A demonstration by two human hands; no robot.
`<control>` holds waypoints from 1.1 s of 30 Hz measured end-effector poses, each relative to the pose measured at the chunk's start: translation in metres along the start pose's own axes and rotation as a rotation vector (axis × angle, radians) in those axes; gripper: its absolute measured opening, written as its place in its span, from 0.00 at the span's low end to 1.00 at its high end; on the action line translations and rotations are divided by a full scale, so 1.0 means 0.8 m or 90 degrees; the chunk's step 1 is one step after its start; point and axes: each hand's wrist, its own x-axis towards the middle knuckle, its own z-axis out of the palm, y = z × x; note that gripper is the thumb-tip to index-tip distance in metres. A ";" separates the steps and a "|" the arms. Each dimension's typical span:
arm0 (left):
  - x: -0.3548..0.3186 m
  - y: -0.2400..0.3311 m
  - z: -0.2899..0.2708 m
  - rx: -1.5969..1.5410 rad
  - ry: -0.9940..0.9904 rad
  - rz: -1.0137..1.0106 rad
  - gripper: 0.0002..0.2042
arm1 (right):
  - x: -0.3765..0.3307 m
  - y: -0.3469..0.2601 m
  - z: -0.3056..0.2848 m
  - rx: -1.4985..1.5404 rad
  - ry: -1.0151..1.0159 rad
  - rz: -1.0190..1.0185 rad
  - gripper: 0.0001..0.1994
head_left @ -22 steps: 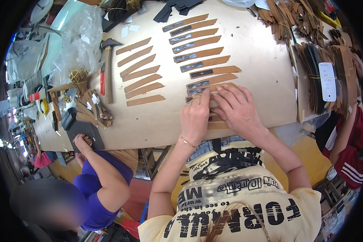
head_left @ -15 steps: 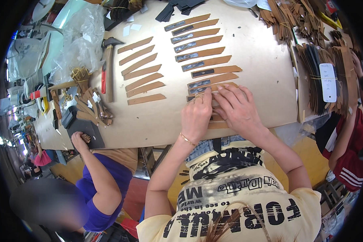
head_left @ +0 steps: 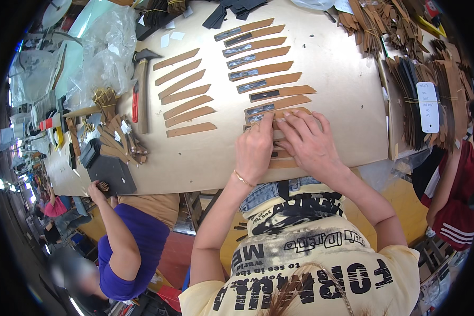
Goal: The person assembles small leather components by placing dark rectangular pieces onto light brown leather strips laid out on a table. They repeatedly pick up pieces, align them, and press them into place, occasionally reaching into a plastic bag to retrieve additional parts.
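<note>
My left hand (head_left: 254,150) and my right hand (head_left: 309,141) meet at a brown leather strip (head_left: 280,112) with a dark piece at its left end. Fingertips and thumbs of both hands press together on it; the fingers hide most of it. Above lies a column of similar brown strips (head_left: 274,67), each bearing a black, partly shiny piece (head_left: 252,85). More strips (head_left: 283,164) show partly beneath my hands. To the left is a second column of plain brown strips (head_left: 187,100).
A hammer (head_left: 143,97) lies beside a red-handled tool (head_left: 135,105). Strip bundles lie left (head_left: 122,138) and right (head_left: 453,100), with black pieces (head_left: 237,11) at the far edge. At left, a co-worker in purple (head_left: 131,247) has a hand near a dark block (head_left: 113,175).
My left hand has shifted very slightly left and my right hand barely moves, both staying at the strip. The co-worker at left has leaned back and drawn their hand left.
</note>
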 end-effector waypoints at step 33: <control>0.027 -0.018 -0.025 -0.187 -0.089 -0.016 0.06 | 0.005 -0.008 0.004 -0.139 -0.020 -0.034 0.22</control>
